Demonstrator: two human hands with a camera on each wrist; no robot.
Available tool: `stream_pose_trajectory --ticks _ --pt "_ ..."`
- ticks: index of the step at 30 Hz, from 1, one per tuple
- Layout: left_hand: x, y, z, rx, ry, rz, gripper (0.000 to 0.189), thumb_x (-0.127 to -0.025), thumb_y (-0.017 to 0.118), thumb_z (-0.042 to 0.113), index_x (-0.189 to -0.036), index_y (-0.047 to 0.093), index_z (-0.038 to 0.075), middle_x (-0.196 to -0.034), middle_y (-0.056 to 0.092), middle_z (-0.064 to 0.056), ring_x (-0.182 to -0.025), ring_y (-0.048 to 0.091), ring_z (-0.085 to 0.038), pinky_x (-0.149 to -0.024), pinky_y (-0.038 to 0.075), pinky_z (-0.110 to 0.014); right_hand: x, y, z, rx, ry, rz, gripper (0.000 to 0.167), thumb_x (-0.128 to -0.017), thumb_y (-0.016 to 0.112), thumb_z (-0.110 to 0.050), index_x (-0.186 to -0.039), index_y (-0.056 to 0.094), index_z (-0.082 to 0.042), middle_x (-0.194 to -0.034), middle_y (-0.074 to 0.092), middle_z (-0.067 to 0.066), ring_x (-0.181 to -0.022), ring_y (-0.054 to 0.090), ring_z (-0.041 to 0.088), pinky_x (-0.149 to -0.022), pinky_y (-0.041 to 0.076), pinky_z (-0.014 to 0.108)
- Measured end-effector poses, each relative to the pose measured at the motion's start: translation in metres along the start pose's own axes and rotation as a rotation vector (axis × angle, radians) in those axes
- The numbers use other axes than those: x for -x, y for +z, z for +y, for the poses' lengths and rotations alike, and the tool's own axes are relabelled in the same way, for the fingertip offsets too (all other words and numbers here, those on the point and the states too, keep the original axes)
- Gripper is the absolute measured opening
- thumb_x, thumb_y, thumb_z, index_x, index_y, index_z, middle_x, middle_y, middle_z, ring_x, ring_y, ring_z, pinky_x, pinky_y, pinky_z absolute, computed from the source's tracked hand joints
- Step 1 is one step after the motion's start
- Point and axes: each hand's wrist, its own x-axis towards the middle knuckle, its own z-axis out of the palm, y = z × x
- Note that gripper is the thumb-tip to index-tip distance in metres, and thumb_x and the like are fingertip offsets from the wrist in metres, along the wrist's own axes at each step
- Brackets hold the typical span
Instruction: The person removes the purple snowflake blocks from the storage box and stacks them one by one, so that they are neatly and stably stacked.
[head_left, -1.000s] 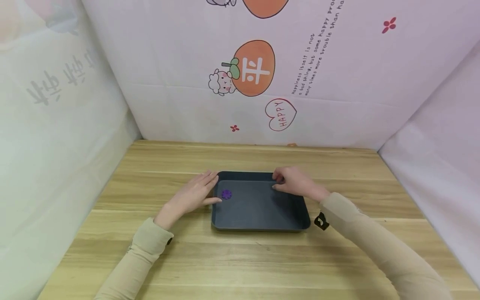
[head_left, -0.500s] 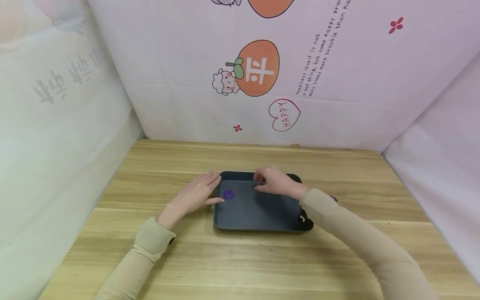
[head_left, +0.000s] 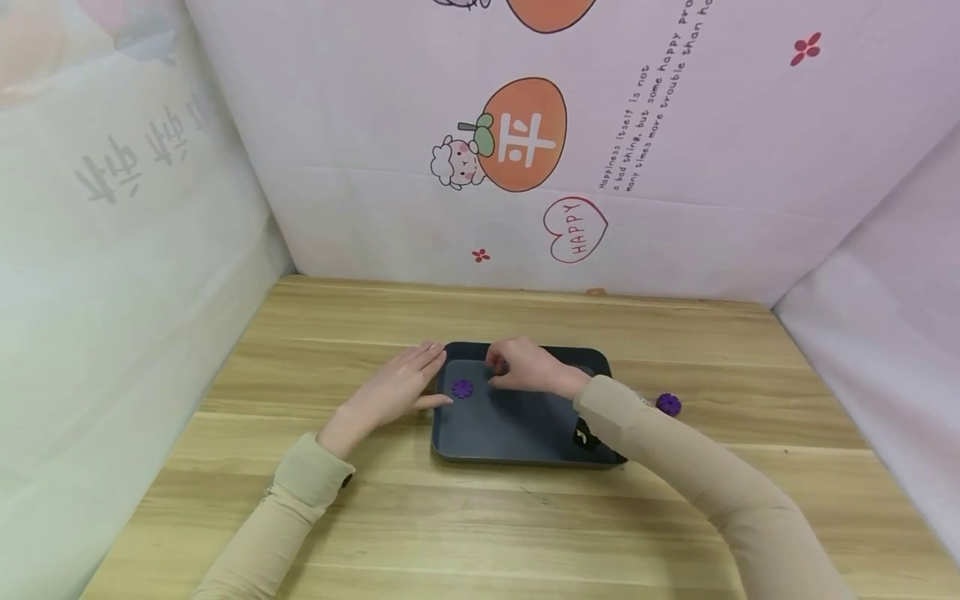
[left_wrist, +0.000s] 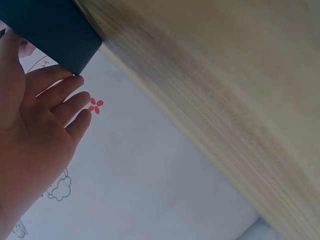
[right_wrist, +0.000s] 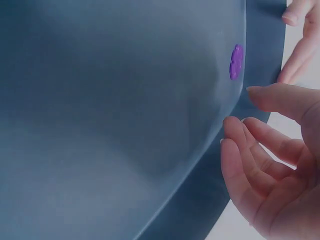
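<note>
A dark grey rectangular tray (head_left: 510,429) lies on the wooden table. Inside it, near the left wall, sits a small purple disc with a scalloped edge (head_left: 462,389), also seen in the right wrist view as a purple disc (right_wrist: 236,62). My left hand (head_left: 397,387) is at the tray's left side, fingers straight along the wall and thumb reaching over the rim. In the left wrist view its fingertips are right at the tray's corner (left_wrist: 80,55). My right hand (head_left: 525,365) is over the tray, right of the disc. Nothing shows between its loosely bent fingers and thumb (right_wrist: 280,102).
A second purple scalloped piece (head_left: 668,405) lies on the table right of the tray, with something clear beside it partly behind the right sleeve (head_left: 675,442). Printed white cloth (head_left: 360,225) walls the table (head_left: 450,533) at the back and both sides.
My right hand has moved left across the tray, towards the purple disc. The purple piece right of the tray has come into view from behind the sleeve. My left hand stays at the tray.
</note>
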Motion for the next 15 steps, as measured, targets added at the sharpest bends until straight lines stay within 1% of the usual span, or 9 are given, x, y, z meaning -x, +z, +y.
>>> stream_pose_trajectory --ticks 9,12,15 --pt "0.0 0.001 0.0 -0.008 0.003 0.009 0.076 -0.094 0.06 0.052 -0.144 0.048 -0.003 -0.152 0.045 -0.021 -0.143 0.043 -0.036 -0.118 0.04 -0.048 -0.014 0.009 -0.014 0.006 -0.013 -0.065 0.024 -0.089 0.074 -0.016 -0.109 0.069 -0.004 -0.101 0.073 0.011 -0.085 0.069 0.018 -0.074 0.059 0.03" --pt "-0.001 0.002 0.0 0.006 -0.003 0.003 0.076 -0.094 0.059 0.052 -0.145 0.047 -0.003 -0.153 0.045 -0.021 -0.143 0.043 -0.036 -0.118 0.039 -0.048 -0.018 0.012 -0.015 0.006 -0.021 -0.082 0.022 -0.088 0.074 -0.015 -0.108 0.068 -0.005 -0.101 0.072 0.01 -0.084 0.068 0.017 -0.072 0.059 0.028" --pt "-0.001 0.002 0.0 0.014 -0.008 -0.002 0.076 -0.094 0.06 0.052 -0.146 0.047 -0.002 -0.154 0.044 -0.02 -0.144 0.041 -0.036 -0.119 0.038 -0.048 -0.021 0.014 -0.018 0.009 -0.021 -0.095 0.022 -0.088 0.075 -0.014 -0.107 0.068 -0.005 -0.102 0.071 0.011 -0.084 0.068 0.017 -0.072 0.059 0.029"
